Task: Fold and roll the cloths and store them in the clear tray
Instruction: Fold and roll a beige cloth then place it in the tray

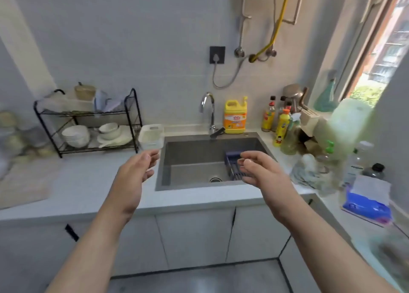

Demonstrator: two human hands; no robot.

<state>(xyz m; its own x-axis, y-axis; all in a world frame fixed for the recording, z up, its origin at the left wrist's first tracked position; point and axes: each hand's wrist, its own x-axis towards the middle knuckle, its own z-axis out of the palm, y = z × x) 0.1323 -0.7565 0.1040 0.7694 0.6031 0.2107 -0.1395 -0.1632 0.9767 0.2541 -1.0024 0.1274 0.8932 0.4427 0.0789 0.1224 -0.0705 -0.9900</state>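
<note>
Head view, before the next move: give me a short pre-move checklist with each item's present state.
1. Left hand free to pick up: ok, open and holding nothing.
2. Right hand free: ok, fingers loosely curled, nothing in it.
3. Clear tray within sight: ok, on the counter at the sink's left rear corner.
4. Tray has room: cannot tell, contents too blurred.
5. Cloths located: cannot tell; a crumpled pale heap lies right of the sink, but it is blurred.
6. Bare counter for folding: ok, left of the sink.
</note>
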